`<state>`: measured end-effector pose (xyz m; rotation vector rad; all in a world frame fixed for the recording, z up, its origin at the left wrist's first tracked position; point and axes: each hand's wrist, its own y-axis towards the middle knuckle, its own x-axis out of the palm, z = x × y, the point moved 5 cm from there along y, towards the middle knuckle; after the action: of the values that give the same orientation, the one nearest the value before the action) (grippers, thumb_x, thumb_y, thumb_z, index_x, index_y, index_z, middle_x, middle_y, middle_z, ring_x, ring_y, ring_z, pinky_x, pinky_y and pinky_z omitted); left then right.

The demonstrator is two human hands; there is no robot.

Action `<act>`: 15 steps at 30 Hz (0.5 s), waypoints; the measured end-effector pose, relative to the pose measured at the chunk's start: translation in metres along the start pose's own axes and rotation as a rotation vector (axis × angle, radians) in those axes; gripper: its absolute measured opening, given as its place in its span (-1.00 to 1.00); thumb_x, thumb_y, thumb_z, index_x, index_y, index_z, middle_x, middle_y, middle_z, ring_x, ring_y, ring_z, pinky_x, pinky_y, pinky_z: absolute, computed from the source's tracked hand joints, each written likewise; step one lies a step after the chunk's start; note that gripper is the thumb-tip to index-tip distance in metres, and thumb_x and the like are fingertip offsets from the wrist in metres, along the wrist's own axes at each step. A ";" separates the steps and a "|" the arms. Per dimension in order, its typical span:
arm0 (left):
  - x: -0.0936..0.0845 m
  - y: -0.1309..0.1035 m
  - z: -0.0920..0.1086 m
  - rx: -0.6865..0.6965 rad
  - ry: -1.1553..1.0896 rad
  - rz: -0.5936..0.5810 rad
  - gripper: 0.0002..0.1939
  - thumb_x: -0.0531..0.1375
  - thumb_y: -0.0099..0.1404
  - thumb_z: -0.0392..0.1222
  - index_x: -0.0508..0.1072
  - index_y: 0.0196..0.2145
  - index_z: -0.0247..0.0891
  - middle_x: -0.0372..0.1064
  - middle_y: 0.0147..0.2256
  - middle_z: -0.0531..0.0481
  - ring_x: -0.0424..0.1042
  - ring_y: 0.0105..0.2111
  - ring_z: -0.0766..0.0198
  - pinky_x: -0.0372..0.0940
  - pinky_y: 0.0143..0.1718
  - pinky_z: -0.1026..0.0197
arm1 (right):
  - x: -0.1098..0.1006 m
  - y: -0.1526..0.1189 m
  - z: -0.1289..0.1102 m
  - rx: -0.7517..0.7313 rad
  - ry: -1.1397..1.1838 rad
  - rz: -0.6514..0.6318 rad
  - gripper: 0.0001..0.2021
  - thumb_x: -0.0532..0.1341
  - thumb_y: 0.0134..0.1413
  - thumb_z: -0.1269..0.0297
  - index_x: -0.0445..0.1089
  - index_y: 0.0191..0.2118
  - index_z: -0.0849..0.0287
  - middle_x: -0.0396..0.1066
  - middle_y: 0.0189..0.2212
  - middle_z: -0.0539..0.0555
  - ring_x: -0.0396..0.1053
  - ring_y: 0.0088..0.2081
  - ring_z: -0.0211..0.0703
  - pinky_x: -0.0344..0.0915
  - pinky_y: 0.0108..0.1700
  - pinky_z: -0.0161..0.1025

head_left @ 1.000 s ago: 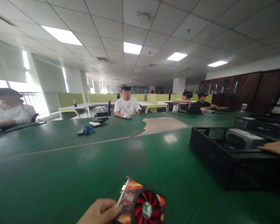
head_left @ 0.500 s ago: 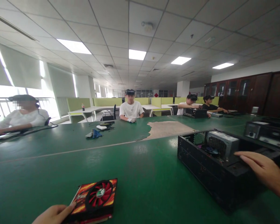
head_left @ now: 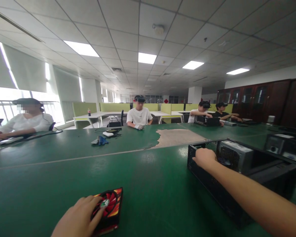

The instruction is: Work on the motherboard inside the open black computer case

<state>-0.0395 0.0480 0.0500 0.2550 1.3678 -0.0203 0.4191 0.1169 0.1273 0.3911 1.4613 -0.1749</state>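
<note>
A graphics card [head_left: 117,202] with a red fan and flame print lies low in the view, on the near left of the green table. My left hand [head_left: 80,215] is over its left part, with fingers bent across the fan; the card's left edge is hidden beneath. On the right stands an open black computer case [head_left: 212,184], with a grey power supply [head_left: 236,154] inside. My right hand [head_left: 206,158] is closed over the case's far left rim, its fingertips hidden in part. My right forearm crosses above the case.
Across the green table [head_left: 148,177] sit several people, one with another black case [head_left: 207,120]. A blue-and-grey cloth [head_left: 100,141] and a white object [head_left: 108,134] lie on the far half. More computer equipment [head_left: 283,144] stands at the right. The tabletop has a bare patch [head_left: 179,136].
My right hand has moved left from above the case's near right part to its far left rim. My left hand has slid from the card's left edge onto its fan.
</note>
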 end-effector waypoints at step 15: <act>-0.052 0.004 0.216 0.829 0.251 0.223 -0.64 0.08 0.32 -0.03 0.31 0.02 -0.19 0.36 -0.07 -0.12 0.34 -0.11 0.05 0.27 -0.13 0.00 | 0.026 -0.136 0.117 -0.537 0.029 0.217 -0.47 -0.22 0.26 0.00 0.44 -0.32 0.11 0.46 -0.44 0.13 0.42 -0.38 -0.07 0.24 -0.28 -0.15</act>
<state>0.1590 0.0036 0.1400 1.1332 1.5138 -0.3843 0.4834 -0.0483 0.0883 0.1102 1.4192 0.3930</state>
